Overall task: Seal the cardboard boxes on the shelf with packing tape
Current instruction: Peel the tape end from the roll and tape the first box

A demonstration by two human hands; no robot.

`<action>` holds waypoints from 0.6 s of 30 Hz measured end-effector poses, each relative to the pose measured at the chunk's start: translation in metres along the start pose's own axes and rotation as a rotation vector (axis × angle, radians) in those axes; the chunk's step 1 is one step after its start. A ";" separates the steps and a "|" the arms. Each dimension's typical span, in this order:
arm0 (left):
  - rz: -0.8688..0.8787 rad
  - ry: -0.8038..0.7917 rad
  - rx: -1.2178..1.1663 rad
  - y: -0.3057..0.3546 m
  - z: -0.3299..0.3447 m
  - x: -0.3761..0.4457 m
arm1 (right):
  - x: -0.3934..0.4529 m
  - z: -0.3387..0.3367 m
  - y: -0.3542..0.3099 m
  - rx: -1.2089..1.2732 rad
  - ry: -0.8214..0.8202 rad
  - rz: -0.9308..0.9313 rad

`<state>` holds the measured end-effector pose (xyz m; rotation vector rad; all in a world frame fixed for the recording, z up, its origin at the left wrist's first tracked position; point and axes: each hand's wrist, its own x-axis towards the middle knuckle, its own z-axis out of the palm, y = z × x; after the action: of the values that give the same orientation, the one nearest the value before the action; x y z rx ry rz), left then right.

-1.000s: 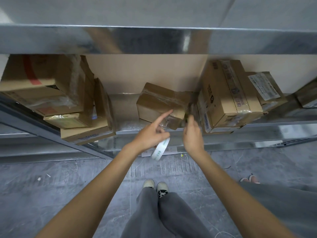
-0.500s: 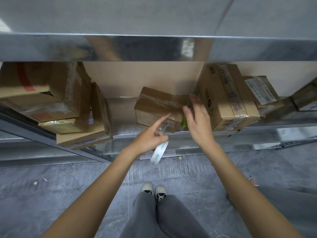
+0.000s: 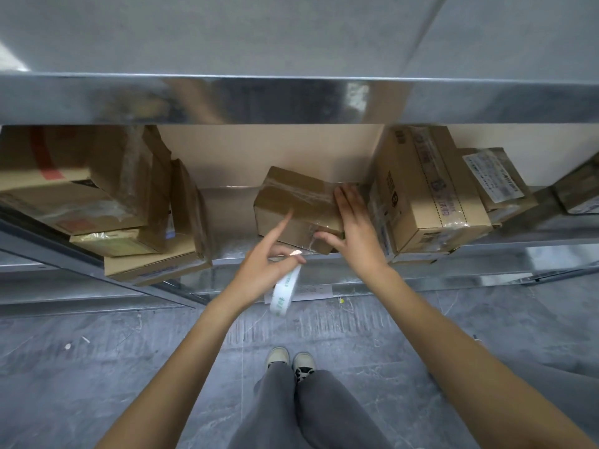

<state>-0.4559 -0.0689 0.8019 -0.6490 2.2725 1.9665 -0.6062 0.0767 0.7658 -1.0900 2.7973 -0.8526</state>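
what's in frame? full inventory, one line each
small box: 1, brown, clear tape across it, shelf centre
stacked boxes: several, brown, shelf left
labelled boxes: at least 2, brown, shelf right
tape roll: 1, white with green print, hanging under left hand
shelf: 1, shiny metal
floor: grey
shoes: 2, pale
left hand: forefinger extended to small box, other fingers grip tape roll
right hand: flat on small box's right end

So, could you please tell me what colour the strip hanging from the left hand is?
White with green print, the paper strip; head view.
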 end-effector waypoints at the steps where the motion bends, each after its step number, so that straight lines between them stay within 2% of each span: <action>1: 0.007 0.056 -0.025 0.001 -0.006 -0.003 | 0.000 0.001 0.000 0.013 -0.004 0.005; 7: 0.079 0.421 0.058 0.008 -0.046 0.002 | 0.004 0.002 0.000 0.032 -0.035 0.035; 10: 0.045 0.556 0.233 0.004 -0.058 0.015 | 0.005 -0.003 0.000 0.027 -0.028 0.030; 15: -0.002 0.637 0.575 -0.015 -0.056 0.045 | 0.008 -0.010 -0.001 0.055 -0.016 0.005; 18: 0.009 0.613 0.715 -0.033 -0.055 0.063 | 0.011 -0.009 -0.001 0.112 -0.017 0.041</action>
<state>-0.4898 -0.1413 0.7610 -1.2315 3.0262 0.8614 -0.6155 0.0736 0.7757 -1.0148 2.7111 -0.9782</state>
